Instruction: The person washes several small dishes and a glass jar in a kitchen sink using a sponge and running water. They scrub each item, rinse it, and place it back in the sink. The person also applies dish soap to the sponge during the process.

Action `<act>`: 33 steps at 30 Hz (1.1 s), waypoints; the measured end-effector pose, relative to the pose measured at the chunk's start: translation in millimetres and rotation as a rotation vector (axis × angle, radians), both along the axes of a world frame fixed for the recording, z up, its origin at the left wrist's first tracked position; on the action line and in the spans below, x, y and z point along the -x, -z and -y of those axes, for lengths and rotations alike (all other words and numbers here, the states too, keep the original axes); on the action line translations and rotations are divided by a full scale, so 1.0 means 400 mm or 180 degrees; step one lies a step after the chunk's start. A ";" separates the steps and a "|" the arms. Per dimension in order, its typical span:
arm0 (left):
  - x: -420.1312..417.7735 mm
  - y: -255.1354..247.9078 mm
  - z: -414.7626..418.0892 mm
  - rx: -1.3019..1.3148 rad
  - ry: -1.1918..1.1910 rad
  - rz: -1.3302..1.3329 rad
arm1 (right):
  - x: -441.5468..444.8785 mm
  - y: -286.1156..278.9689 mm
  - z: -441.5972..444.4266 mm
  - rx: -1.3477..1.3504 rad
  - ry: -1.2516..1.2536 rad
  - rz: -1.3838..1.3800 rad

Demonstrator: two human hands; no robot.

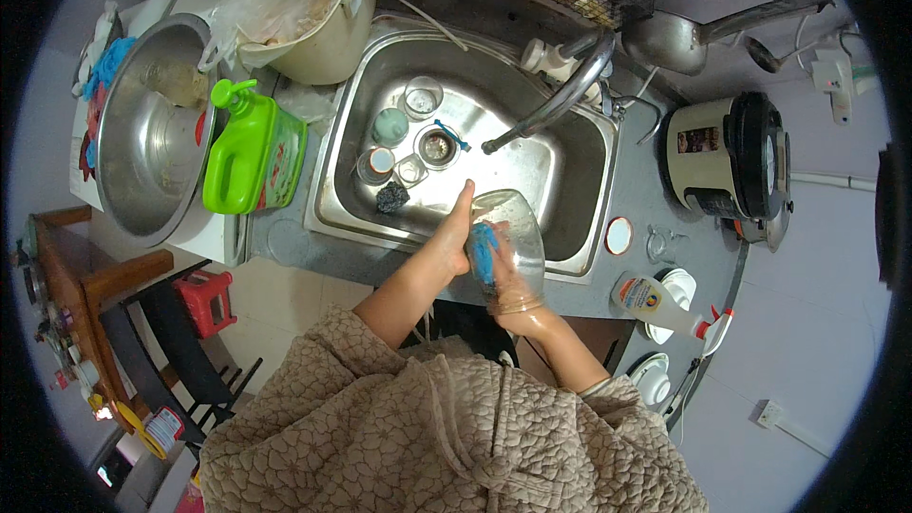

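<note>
A large clear glass jar (526,217) is held tilted above the sink's near edge, its mouth around my right wrist. Against the jar's left side lies my left hand (453,236), thumb pointing up; the fingers are hidden behind the glass. Seen through the wall, my right hand (507,267) is inside the jar, shut on a blue scrubbing cloth (484,251) pressed to the glass. In the stainless steel sink (574,178), a round glass jar (423,97), a greenish round item (390,127), a small lidded jar (375,165) and a black scouring pad (392,197) lie around the drain.
A curved faucet (563,103) reaches over the sink. Left stand a green detergent jug (246,157), a steel basin (146,178) and a bagged bucket (335,35). Right are an electric pressure cooker (712,157), a jar lid (619,236) and a spray bottle (652,301).
</note>
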State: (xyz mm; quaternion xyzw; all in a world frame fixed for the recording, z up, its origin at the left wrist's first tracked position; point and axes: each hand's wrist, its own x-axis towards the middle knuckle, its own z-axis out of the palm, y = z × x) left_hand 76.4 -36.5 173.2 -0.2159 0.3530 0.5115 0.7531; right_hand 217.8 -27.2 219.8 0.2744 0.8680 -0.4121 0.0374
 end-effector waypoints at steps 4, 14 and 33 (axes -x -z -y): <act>0.005 0.007 0.009 -0.0137 0.0016 0.0000 | -0.071 0.028 -0.032 0.1874 0.0544 0.0601; -0.001 0.002 0.036 -0.1035 -0.0459 -0.0411 | -0.018 -0.052 -0.008 0.4722 0.2483 -0.2452; 0.086 -0.027 0.054 -0.3354 0.1451 -0.1726 | -0.029 -0.088 -0.037 0.1565 0.0582 0.0056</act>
